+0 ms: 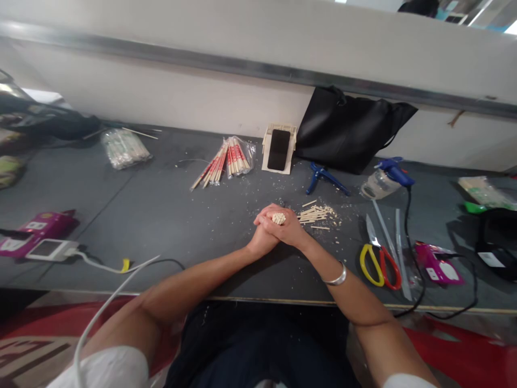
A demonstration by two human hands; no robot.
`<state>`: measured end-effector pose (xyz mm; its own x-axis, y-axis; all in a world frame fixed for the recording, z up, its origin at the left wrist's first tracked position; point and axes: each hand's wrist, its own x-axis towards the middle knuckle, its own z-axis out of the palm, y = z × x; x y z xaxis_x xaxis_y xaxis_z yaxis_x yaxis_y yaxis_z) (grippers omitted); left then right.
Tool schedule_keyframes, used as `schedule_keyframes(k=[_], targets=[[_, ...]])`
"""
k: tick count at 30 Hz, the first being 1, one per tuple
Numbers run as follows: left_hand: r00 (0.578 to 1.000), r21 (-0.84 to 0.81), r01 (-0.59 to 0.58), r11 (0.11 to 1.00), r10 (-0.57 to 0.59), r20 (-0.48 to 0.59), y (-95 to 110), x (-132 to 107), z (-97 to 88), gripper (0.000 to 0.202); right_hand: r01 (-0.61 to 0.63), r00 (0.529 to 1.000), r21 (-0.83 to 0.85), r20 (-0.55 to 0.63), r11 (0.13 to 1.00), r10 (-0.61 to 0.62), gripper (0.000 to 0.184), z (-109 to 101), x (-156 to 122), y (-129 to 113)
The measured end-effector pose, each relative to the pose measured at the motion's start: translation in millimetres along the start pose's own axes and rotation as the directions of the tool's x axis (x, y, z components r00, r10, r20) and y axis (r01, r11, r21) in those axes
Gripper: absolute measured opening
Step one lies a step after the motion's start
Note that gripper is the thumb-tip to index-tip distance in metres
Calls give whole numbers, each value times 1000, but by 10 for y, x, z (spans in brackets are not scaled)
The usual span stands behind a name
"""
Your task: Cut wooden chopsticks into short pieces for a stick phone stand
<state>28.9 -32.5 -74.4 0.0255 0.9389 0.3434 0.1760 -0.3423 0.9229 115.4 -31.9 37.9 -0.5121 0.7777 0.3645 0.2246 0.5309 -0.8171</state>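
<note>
Grey table (169,215): scissors (378,244), short sticks (314,214), wrapped chopsticks (237,159)

A black bag (351,129) leans against the wall (161,97). Left of the bag rests a dark phone (278,150); in front of the bag lies a blue tool (318,171) (legs splayed); far left of the bag, a white device (50,250).

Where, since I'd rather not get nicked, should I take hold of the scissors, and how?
Take the scissors by their yellow and red handles, probably from the near side: these lie toward you, while the blades point away. Slightly from the left looks easier, since a pale strip lies close on the right.
</note>
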Motion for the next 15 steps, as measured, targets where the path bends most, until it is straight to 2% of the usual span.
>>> schedule_keyframes(k=[4,9,12,15], targets=[[999,7,-39,999,39,31,165,2,-132,9,18,1000,-1,24,1000,-18,26,-4,9,-18],[989,-73,-123,990,129,69,432,58,-296,13,-3,998,53,60,999,0,21,-48,18,-11],[991,-109,-105,989,113,71,535,69,-318,12,0,998,67,61,998,-5,17,-79,15,45],[998,-131,-23,991,30,50,587,50,-295,12,16,997,75,69,997,-21,17,-96,10,98]])
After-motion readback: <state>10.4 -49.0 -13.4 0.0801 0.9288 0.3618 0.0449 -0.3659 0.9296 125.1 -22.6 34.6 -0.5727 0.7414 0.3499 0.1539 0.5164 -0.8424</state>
